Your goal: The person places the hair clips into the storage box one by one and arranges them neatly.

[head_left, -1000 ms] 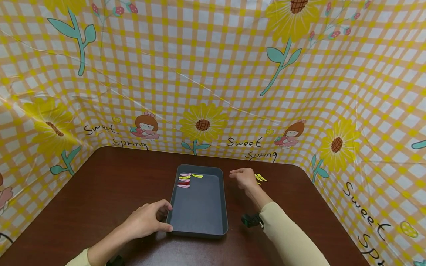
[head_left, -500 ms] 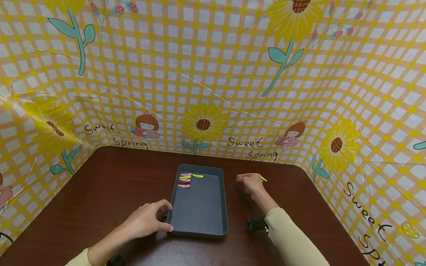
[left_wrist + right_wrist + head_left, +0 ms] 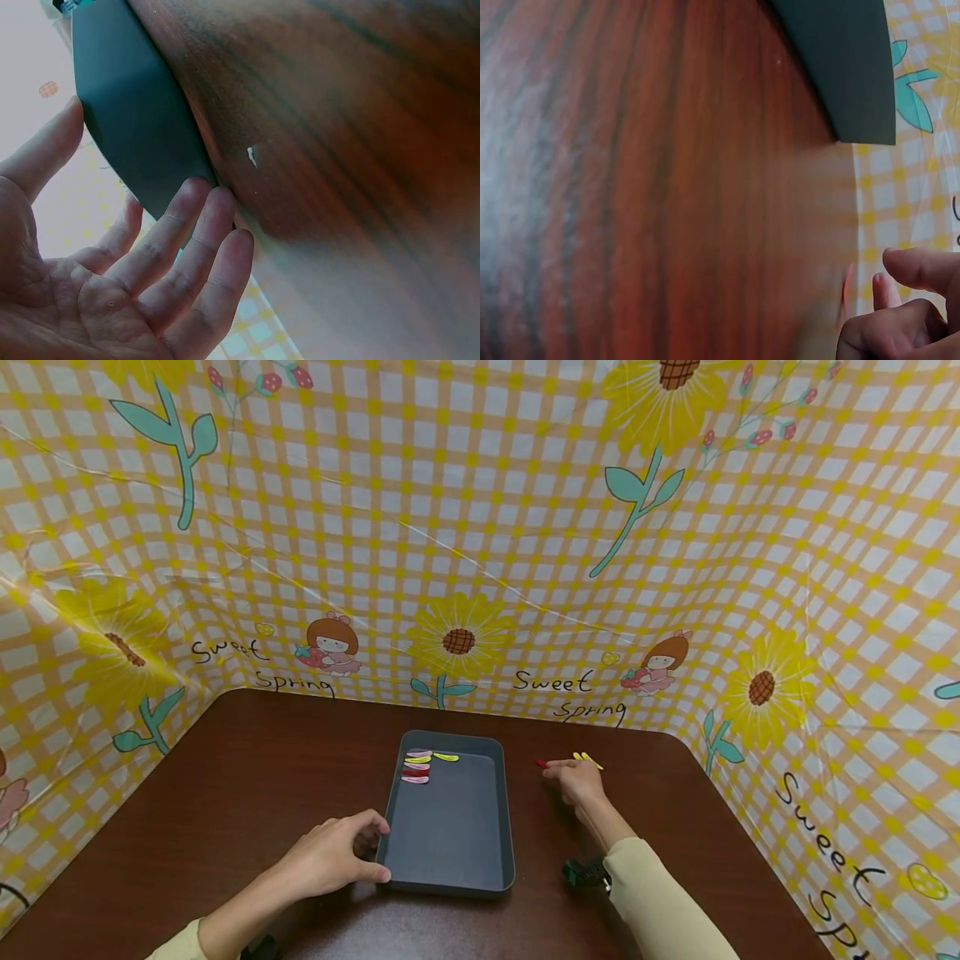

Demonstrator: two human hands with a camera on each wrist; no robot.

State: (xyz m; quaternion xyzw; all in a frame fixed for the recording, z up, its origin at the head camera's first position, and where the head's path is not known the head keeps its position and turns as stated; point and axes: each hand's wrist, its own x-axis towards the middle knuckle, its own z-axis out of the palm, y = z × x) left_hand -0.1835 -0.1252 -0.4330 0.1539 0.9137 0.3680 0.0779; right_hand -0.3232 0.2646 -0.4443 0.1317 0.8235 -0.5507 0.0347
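My left hand (image 3: 333, 856) rests at the left side of a dark grey tray (image 3: 450, 835), its thumb and fingertips touching the rim and outer wall. The palm shows no object in the left wrist view. In the tray's far left corner, pink, yellow and red snap hair clips (image 3: 416, 768) lie in a column, with one yellow clip (image 3: 446, 757) beside the top. My right hand (image 3: 577, 783) is low over the table right of the tray. A red hair clip (image 3: 541, 763) lies just off its fingertips; the right wrist view shows a gap between them.
Yellow hair clips (image 3: 588, 759) lie beyond my right hand, partly hidden by it. The dark brown table (image 3: 300, 760) ends at a checked sunflower cloth (image 3: 465, 560) standing behind and at both sides.
My right hand has moved right and slightly nearer to me, and the red clip has come into view by its fingertips. The left hand and tray stay in place.
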